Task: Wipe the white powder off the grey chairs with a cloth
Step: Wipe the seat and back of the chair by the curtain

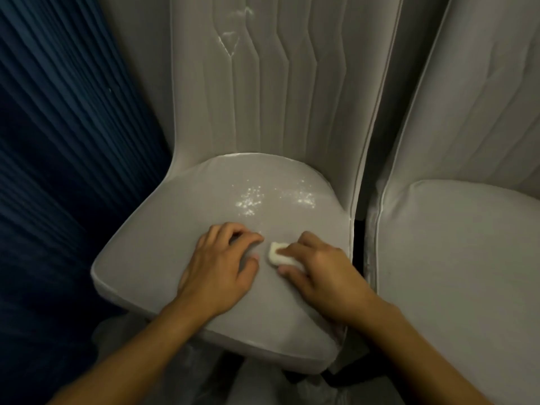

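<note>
Powder (248, 200) lies just beyond both hands, toward the seat's back, spread left to right. Right hand (318, 270) pinches the wadded cloth (276, 254) on the grey chair (146, 258) seat, just short of the patches. Left hand (222, 264) rests loosely curled beside it, holding nothing.

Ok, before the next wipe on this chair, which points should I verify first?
1. Right hand grips cloth: ok.
2. Cloth lies on seat: ok.
3. Left hand rests on seat, off the powder: ok.
4. Seat free of powder: not ok, patches lie beyond the cloth.
5. Backrest clean: not ok, powder near its top.
6. Second chair clean: cannot tell, only part shows.
</note>
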Available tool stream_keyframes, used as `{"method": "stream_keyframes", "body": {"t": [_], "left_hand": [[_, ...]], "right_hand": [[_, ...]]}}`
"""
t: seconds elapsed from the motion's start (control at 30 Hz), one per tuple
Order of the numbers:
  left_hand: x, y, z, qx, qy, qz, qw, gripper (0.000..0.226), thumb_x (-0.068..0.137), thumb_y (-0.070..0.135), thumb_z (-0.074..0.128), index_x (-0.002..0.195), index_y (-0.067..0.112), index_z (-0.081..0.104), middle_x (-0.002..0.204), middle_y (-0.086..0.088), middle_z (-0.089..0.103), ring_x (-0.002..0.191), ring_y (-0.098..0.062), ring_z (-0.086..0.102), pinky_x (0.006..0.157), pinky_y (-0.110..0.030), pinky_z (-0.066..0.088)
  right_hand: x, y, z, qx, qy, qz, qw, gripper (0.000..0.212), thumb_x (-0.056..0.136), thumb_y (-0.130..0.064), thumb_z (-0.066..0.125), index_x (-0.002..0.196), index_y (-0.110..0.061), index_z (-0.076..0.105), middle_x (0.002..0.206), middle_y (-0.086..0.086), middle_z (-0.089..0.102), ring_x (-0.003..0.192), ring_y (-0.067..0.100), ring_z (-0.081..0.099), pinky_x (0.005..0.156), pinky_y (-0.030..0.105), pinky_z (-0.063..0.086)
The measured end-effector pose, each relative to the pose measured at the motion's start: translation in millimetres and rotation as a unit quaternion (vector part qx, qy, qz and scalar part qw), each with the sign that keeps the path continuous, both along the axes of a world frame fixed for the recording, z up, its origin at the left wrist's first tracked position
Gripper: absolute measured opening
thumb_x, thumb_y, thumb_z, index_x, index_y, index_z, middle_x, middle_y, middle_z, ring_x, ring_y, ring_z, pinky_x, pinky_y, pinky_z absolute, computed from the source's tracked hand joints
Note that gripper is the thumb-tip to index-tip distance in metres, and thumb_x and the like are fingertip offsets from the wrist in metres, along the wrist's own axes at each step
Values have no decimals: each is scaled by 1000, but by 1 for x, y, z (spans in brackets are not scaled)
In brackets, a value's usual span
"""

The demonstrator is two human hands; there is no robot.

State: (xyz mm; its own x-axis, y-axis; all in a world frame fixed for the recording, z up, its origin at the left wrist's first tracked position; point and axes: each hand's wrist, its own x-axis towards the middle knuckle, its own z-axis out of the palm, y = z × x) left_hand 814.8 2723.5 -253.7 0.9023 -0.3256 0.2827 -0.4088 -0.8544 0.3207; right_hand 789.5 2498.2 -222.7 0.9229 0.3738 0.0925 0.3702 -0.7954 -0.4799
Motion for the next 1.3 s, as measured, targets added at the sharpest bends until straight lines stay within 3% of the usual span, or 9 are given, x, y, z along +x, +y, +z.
{"method": "stream_keyframes", "body": {"t": [0.07, 0.23, 0.37, 0.53, 0.63, 0.87, 1.03, 1.2, 1.3], "left_hand": [[-2, -2, 3, 14, 6, 5, 1000, 39, 94, 43, 46, 127, 31, 63, 122, 8, 52, 114, -18, 50, 98, -33, 39], [-1, -4, 7, 31, 19, 6, 999, 35, 95, 39, 47, 126, 32, 61, 122, 8, 49, 113, -16, 47, 100, -35, 39], [-2, -1, 1, 40, 19, -9, 999, 37, 97, 40, 43, 130, 31, 58, 125, 7, 48, 115, -16, 45, 101, -34, 38], [1, -3, 0, 69, 9, -36, 997, 39, 98, 41, 38, 133, 30, 51, 128, 5, 47, 115, -17, 45, 95, -36, 42], [9, -2, 2, 108, 4, -53, 993, 38, 96, 41, 38, 129, 30, 51, 126, 3, 48, 111, -19, 46, 88, -38, 41], [18, 4, 0, 165, -41, -88, 981, 39, 93, 45, 32, 121, 27, 52, 116, -2, 50, 98, -22, 46, 77, -40, 37], [22, 20, 1, 103, -13, -135, 985, 45, 99, 55, 25, 138, 35, 38, 135, 6, 39, 119, -16, 39, 96, -37, 35], [23, 62, 0, 48, -25, -151, 987, 49, 92, 58, 30, 129, 33, 52, 127, 6, 47, 117, -19, 46, 101, -39, 40], [34, 77, 3, 54, -10, -123, 991, 51, 90, 60, 23, 124, 38, 54, 126, 9, 47, 117, -19, 45, 101, -40, 39]], "right_hand": [[-1, 2, 8, 28, 9, 31, 999, 38, 96, -47, 58, 131, -32, 61, 112, -5, 54, 95, 17, 61, 88, 32, 49], [47, -28, 11, -16, -51, -176, 983, 35, 99, -46, 53, 128, -28, 61, 112, 0, 52, 90, 23, 61, 77, 36, 51], [32, -3, -7, -47, -73, -147, 985, 34, 99, -42, 54, 123, -20, 62, 105, 1, 52, 82, 24, 60, 66, 30, 39], [16, 21, -4, 9, -28, -65, 997, 29, 95, -50, 55, 116, -31, 64, 99, -9, 53, 85, 14, 57, 75, 33, 48], [23, 13, 5, 59, -21, -142, 988, 32, 93, -50, 58, 114, -29, 68, 97, -7, 60, 88, 14, 59, 79, 34, 49], [11, 39, -3, -65, -55, -254, 963, 27, 95, -47, 58, 109, -24, 64, 98, -1, 58, 86, 22, 57, 69, 33, 37], [9, 52, 25, 46, -10, -248, 968, 28, 95, -47, 61, 107, -25, 73, 95, -9, 71, 86, 7, 64, 78, 26, 50], [-12, 33, 8, -111, -45, -374, 920, 33, 97, -48, 50, 107, -20, 63, 104, 9, 61, 90, 32, 61, 77, 40, 50], [-24, 58, -2, -113, -72, -344, 929, 29, 97, -45, 49, 106, -19, 57, 102, 7, 55, 87, 33, 60, 75, 42, 49]]}}
